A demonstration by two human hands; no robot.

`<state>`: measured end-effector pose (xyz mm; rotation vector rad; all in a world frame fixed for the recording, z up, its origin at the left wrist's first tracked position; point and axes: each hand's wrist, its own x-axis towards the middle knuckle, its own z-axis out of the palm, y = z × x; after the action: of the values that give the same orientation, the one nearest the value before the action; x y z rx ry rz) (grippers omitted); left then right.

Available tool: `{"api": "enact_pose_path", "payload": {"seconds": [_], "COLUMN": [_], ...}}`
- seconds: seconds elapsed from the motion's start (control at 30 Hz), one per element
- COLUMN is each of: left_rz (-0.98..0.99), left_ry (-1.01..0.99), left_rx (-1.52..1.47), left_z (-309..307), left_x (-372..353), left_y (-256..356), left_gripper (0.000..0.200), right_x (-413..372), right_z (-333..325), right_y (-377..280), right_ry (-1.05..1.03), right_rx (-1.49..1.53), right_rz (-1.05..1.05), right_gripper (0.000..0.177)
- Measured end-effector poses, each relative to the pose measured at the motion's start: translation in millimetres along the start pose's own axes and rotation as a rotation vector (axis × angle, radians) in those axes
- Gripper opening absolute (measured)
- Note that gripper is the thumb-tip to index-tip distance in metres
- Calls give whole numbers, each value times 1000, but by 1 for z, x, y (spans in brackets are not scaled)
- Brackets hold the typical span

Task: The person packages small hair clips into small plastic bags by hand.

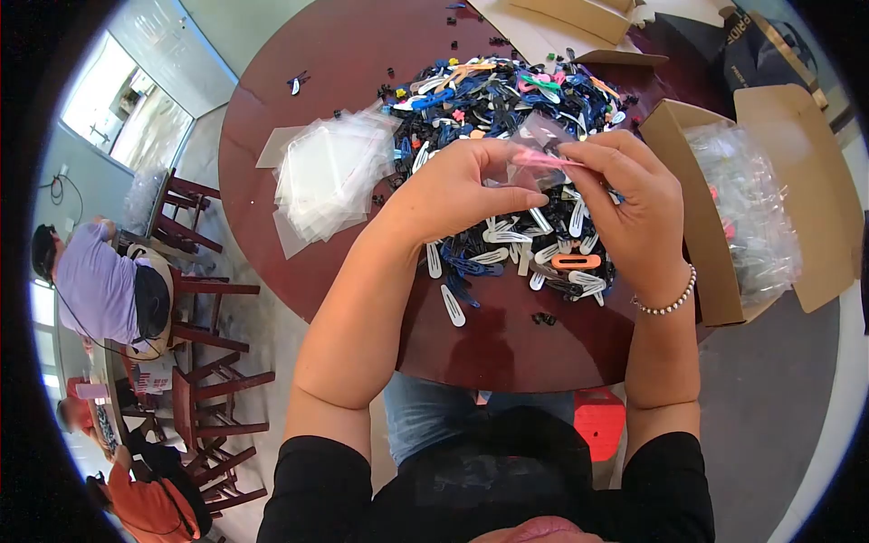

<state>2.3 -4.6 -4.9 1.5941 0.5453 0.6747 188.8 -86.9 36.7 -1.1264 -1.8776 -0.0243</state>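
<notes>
Above the heap of hair clips (489,109), my two hands meet at a small clear plastic bag (536,136). My left hand (457,190) grips the bag's left side, its thumb reaching out below. My right hand (634,185) pinches a pink hair clip (541,159), which overlaps the bag in this view. Under and around the hands lie white, navy, black and coloured snap clips, with an orange clip (577,261) among them near the front. A stack of flat clear bags (328,172) lies left of the heap.
An open cardboard box (711,262) of filled clear bags (747,208) stands to the right of the round dark red table (272,109). More cardboard (579,23) and a black bag (769,59) are at the back. People (109,281) sit among wooden stools (213,335) on the left.
</notes>
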Motion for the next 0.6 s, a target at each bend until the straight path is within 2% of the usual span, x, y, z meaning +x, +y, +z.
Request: {"api": "enact_pose_path", "payload": {"seconds": [0.03, 0.2, 0.3, 0.4, 0.43, 0.5, 0.53, 0.57, 0.6], "left_rz": [-5, -47, -103, -132, -139, -130, -125, -119, -119], "left_ry": [-26, -50, -49, 19, 74, 96, 126, 156, 157], "left_rx": [-91, -133, -100, -61, -69, -63, -56, -49, -50], "left_z": [2, 2, -1, -3, -4, -6, -7, -7, -7], "left_x": [-1, -1, -2, -1, -1, -1, -1, 0, -1], "left_y": [2, 1, 7, 10, 10, 10, 9, 9, 9], "left_gripper": [24, 27, 32, 37, 39, 39, 39, 39, 39], "right_x": [0, 1, 1, -2, -5, -10, -10, -13, -18], "right_z": [1, -1, -6, -19, -20, -20, -18, -14, -10], "right_y": [0, -4, -2, 6, 9, 13, 2, -1, -1], "right_ry": [-5, 56, 171, -220, -221, -711, -811, -811, -852], "right_rx": [33, 90, 183, 65, 65, -102, -173, -173, -306], "right_rz": [4, 10, 102, 140, 141, 26, 169, 169, 134], "right_gripper": [17, 19, 16, 6, 6, 11, 15, 15, 14]}}
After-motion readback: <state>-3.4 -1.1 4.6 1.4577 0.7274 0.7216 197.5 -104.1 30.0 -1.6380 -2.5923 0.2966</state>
